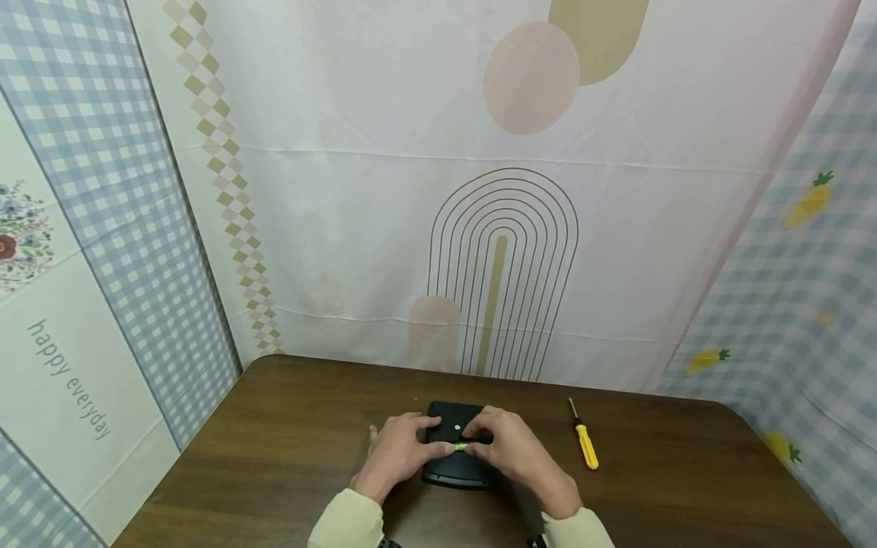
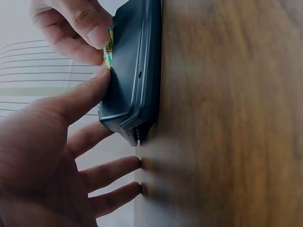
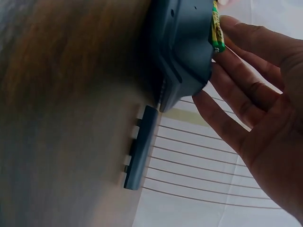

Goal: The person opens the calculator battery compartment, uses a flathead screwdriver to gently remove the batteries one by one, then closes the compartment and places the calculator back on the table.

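A black, flat-backed device [image 1: 457,473] lies on the table under both hands, with a small round white spot on its back. A green and yellow battery [image 1: 460,447] sits at a slot in that back, its end jutting out in the right wrist view. My left hand [image 1: 400,450] presses its thumb tip at the battery's left end; its other fingers spread along the device's far side and down to the table. My right hand [image 1: 514,449] pinches the battery between thumb and fingers, other fingertips against the device. The slot's inside is hidden by the fingers.
A dark strip with small tabs [image 3: 141,149], like a battery cover, lies beside the device on the brown wooden table [image 1: 288,457]. Over to the right is a yellow-handled screwdriver [image 1: 585,441]. A patterned curtain [image 1: 342,228] hangs behind the table's far edge.
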{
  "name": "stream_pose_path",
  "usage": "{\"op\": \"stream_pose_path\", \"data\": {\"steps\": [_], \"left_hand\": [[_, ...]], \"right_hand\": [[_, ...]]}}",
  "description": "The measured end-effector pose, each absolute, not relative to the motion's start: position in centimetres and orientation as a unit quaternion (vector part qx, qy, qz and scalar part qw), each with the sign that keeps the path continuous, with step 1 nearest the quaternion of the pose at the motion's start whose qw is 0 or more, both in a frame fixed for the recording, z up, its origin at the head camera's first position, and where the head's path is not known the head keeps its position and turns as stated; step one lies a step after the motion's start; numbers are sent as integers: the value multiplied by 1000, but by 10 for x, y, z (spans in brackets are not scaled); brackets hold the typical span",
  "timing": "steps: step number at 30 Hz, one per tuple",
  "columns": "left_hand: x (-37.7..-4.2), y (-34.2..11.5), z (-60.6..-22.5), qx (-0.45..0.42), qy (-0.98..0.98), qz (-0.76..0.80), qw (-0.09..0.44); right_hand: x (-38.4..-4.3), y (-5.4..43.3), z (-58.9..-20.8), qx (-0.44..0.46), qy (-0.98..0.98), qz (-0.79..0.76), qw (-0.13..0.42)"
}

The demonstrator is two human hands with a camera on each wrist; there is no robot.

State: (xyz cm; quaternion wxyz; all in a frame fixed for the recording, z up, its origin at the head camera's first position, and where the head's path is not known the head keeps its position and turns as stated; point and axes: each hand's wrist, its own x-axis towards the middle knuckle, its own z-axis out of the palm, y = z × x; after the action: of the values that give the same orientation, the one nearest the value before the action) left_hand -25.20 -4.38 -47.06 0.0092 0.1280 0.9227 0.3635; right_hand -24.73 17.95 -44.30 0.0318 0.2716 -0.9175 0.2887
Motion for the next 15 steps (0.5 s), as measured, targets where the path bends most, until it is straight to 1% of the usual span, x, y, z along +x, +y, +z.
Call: {"op": "stream_pose_path", "data": {"steps": [9,15], "left_hand": [[-251,-41,-472,123,922,367,-3],[-251,-41,-474,119,923,366,-7]], "right_hand": [[-248,176,-447,277,-925,256,50],[-249,176,-449,284,-924,253,52]]}}
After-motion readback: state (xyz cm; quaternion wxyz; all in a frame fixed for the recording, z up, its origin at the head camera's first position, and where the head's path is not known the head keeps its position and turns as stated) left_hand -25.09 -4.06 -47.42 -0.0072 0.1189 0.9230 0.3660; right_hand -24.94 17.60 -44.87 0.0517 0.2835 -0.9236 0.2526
